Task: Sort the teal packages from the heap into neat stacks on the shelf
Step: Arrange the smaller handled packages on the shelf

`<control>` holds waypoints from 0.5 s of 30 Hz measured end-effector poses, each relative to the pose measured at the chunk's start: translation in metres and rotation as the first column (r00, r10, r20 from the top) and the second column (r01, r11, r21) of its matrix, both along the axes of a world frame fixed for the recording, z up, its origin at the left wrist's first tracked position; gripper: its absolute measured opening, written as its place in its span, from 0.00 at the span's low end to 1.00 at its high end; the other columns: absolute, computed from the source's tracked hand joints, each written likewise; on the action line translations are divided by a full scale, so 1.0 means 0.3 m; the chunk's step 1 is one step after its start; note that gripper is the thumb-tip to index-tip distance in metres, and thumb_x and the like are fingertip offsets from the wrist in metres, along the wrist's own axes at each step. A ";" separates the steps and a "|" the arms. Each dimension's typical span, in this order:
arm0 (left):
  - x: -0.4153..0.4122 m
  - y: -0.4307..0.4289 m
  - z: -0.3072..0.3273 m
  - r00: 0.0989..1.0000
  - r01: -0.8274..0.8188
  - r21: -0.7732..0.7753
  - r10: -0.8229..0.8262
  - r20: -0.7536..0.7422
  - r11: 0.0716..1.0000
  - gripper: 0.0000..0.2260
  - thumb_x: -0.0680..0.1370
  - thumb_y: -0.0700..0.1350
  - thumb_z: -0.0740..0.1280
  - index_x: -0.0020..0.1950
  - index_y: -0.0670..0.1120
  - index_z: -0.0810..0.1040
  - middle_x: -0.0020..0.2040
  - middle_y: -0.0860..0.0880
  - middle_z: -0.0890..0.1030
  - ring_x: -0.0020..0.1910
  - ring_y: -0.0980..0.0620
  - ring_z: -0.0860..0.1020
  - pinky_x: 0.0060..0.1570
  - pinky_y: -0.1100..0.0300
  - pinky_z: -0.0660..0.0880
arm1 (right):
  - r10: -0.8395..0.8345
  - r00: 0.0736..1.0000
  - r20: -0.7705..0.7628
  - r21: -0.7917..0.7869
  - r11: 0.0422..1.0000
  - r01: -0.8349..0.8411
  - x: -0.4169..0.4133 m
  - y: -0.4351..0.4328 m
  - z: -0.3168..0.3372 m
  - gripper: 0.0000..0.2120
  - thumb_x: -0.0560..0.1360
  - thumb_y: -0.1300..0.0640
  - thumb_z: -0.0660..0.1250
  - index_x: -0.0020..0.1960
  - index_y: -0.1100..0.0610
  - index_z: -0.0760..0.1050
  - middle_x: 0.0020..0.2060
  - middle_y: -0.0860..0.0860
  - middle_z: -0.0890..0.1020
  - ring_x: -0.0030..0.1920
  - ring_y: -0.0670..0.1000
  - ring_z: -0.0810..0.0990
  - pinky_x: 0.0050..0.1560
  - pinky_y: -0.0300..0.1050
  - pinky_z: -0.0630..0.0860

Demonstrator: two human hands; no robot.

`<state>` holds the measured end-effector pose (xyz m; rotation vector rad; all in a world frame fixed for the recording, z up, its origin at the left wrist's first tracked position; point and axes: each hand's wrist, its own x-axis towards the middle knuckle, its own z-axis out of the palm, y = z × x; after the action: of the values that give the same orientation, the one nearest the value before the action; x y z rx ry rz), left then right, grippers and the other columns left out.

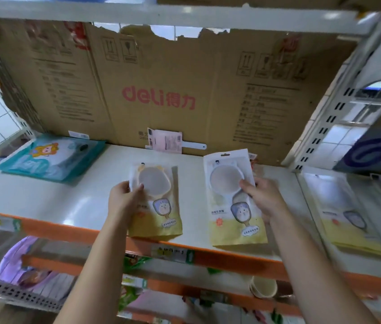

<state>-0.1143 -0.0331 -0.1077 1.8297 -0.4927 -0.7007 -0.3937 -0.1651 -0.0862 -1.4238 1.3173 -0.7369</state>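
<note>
— Where's the teal package (pixel 51 160)?
— Flat on the shelf (pixel 44 206) before the cardboard's (pixel 161 78) left end, top toward the cardboard, slightly askew, with bare shelf on its right
— Hands?
— Left hand (pixel 124 202) fingers (pixel 138 188) grip a yellow pouch (pixel 159 206) reaching the front edge; right hand (pixel 264 197) grips a second yellow pouch (pixel 231 206)

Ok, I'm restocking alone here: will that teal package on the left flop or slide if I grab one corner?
Probably floppy: the teal package looks like a soft, puffy film pouch, so it would likely sag from a corner. Its glossy skin on the smooth white shelf suggests it slides easily. Lying flat, it seems unlikely to roll or tip.
</note>
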 end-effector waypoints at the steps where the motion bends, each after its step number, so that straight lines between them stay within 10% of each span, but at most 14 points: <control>1: -0.039 -0.018 0.005 0.999 0.037 -0.024 -0.037 -0.012 0.999 0.07 0.79 0.40 0.67 0.51 0.36 0.77 0.41 0.39 0.80 0.31 0.43 0.79 0.24 0.55 0.77 | -0.028 1.000 0.003 -0.009 1.000 0.028 -0.042 0.002 0.009 0.05 0.77 0.56 0.68 0.48 0.57 0.80 0.42 0.54 0.84 0.44 0.55 0.83 0.50 0.50 0.78; 10: -0.411 -0.153 0.048 0.947 0.318 -0.127 -0.320 0.000 0.940 0.15 0.73 0.40 0.72 0.48 0.28 0.73 0.37 0.39 0.75 0.34 0.45 0.77 0.31 0.52 0.75 | -0.242 0.970 -0.036 -0.133 0.963 0.236 -0.478 -0.040 0.032 0.05 0.77 0.56 0.68 0.45 0.57 0.79 0.38 0.51 0.82 0.41 0.51 0.79 0.38 0.43 0.72; 15: -0.587 -0.166 0.060 0.926 0.363 -0.118 -0.372 -0.064 0.924 0.05 0.77 0.38 0.69 0.48 0.37 0.79 0.41 0.38 0.81 0.36 0.44 0.80 0.33 0.53 0.78 | -0.349 0.936 -0.041 -0.082 0.935 0.345 -0.673 -0.116 0.011 0.07 0.77 0.56 0.68 0.52 0.58 0.79 0.46 0.55 0.83 0.47 0.55 0.81 0.51 0.50 0.77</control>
<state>-0.2904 -0.0827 -0.0896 1.6170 -0.8140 -0.9835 -0.5955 -0.1997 -0.0830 -1.2886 1.6237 -0.9933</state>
